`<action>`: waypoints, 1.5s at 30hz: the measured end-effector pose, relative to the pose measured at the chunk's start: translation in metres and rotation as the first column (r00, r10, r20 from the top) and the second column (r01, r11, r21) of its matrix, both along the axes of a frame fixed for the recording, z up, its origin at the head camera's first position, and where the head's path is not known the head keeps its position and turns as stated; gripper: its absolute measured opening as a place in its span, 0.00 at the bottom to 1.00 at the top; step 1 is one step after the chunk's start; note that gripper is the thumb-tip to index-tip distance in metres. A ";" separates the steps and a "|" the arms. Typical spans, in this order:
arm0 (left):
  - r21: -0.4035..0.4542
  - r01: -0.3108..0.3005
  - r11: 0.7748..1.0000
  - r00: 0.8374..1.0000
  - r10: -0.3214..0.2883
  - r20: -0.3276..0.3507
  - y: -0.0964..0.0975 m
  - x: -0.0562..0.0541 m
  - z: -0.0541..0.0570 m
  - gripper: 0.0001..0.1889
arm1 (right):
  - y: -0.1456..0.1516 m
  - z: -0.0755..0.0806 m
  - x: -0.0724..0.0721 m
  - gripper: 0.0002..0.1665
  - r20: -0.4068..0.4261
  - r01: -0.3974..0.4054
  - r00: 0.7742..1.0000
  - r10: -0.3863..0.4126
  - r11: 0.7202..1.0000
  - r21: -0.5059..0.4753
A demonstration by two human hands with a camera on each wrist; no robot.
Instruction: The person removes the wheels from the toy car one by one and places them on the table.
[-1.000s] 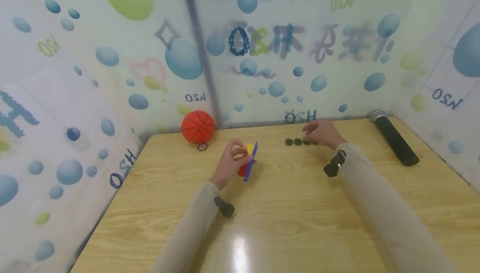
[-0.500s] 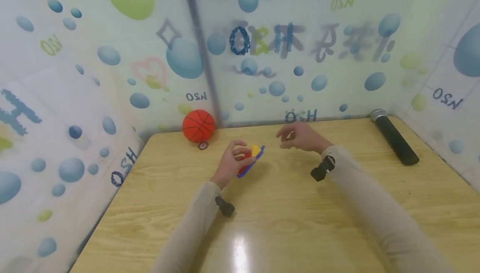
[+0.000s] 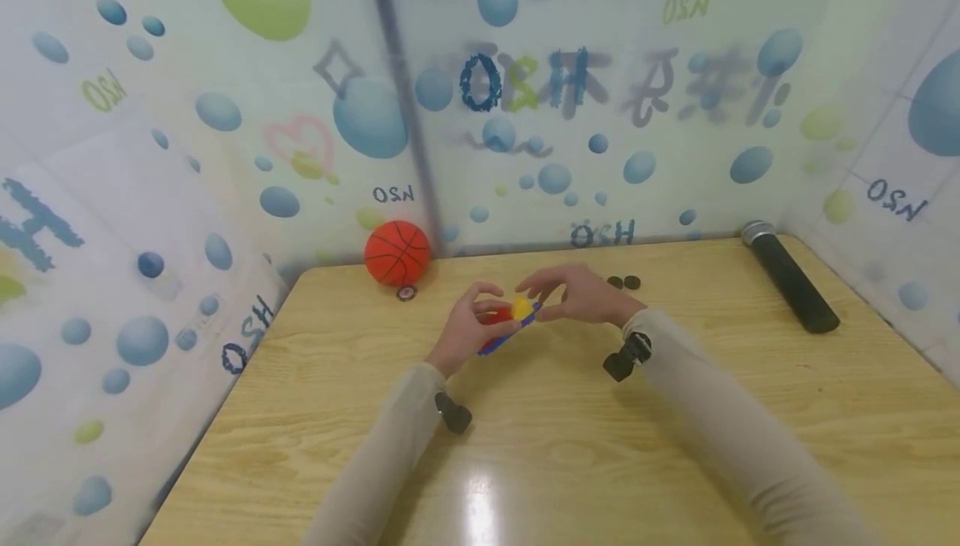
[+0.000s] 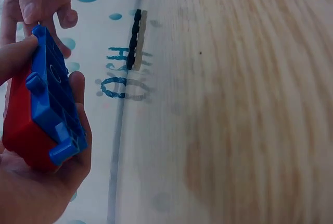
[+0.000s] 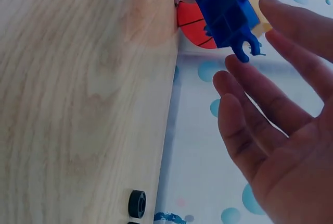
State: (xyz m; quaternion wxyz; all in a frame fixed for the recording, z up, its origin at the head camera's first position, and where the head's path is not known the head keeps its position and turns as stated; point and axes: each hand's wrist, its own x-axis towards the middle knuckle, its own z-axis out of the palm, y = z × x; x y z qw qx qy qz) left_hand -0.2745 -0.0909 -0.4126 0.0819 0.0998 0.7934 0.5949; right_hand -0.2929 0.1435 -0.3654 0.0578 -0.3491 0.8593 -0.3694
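My left hand (image 3: pixel 468 329) grips a small plastic toy vehicle with a red body, a yellow part (image 3: pixel 521 307) and a blue base (image 4: pixel 54 86). It is held tilted above the table, with the ribbed underside of the base showing in both wrist views. My right hand (image 3: pixel 581 294) is at the toy's yellow end, its fingers spread and slightly bent around the blue hook-shaped tip (image 5: pixel 244 47). Whether the right fingertips touch the toy I cannot tell. Black toy wheels (image 3: pixel 632 283) lie in a row behind the right hand, which hides some of them.
An orange-red basketball (image 3: pixel 397 254) stands at the back left, with a small dark-rimmed disc (image 3: pixel 406 293) in front of it. A black microphone (image 3: pixel 791 278) lies at the back right. Patterned walls (image 3: pixel 555 137) enclose the wooden table (image 3: pixel 570 446).
My right hand has come left from above the wheels to the toy vehicle. The left hand has stayed in place while tilting the toy to the right, yellow end toward the right hand.
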 end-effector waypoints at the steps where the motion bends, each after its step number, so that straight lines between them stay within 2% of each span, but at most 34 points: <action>1: -0.002 0.002 1.000 1.000 -0.002 0.001 0.000 0.000 0.000 0.31 | -0.001 -0.001 0.000 0.27 0.005 -0.004 1.000 0.004 1.000 0.000; 7: -0.020 0.019 1.000 1.000 -0.019 -0.020 0.003 0.002 0.004 0.29 | -0.002 -0.007 0.000 0.22 -0.006 -0.047 0.999 0.047 0.999 0.010; 12: -0.026 0.042 0.999 0.999 -0.043 -0.020 0.002 0.003 0.005 0.28 | -0.002 -0.013 0.000 0.20 -0.036 -0.045 0.998 0.045 0.999 0.000; 18: -0.028 0.063 0.998 0.998 -0.063 -0.017 -0.001 0.003 0.003 0.28 | -0.002 -0.019 0.000 0.19 -0.031 -0.037 0.999 0.035 0.998 -0.051; 26: -0.022 0.072 0.997 0.996 -0.073 -0.043 -0.004 0.003 0.003 0.29 | -0.003 -0.026 -0.001 0.17 0.037 0.034 0.999 -0.030 0.994 -0.103; 29: -0.033 0.051 0.998 0.997 -0.053 -0.054 -0.009 0.004 0.006 0.27 | 0.000 -0.029 -0.002 0.17 0.062 0.073 0.996 -0.066 0.989 -0.127; 33: -0.043 0.013 0.999 0.996 -0.016 -0.086 -0.017 0.004 0.005 0.24 | 0.006 -0.031 -0.002 0.19 0.061 0.137 0.990 -0.130 0.979 -0.151; 37: -0.022 0.015 1.000 0.992 -0.018 -0.124 -0.022 0.002 0.002 0.23 | 0.010 -0.031 -0.001 0.19 0.056 0.179 0.984 -0.171 0.968 -0.178; 41: -0.019 0.016 1.000 0.990 -0.019 -0.137 -0.024 0.002 0.002 0.22 | 0.013 -0.031 0.000 0.20 0.083 0.200 0.979 -0.186 0.958 -0.204; 45: -0.026 0.002 1.000 0.990 -0.006 -0.143 -0.023 0.002 0.003 0.21 | 0.014 -0.032 0.000 0.20 0.077 0.206 0.978 -0.194 0.957 -0.203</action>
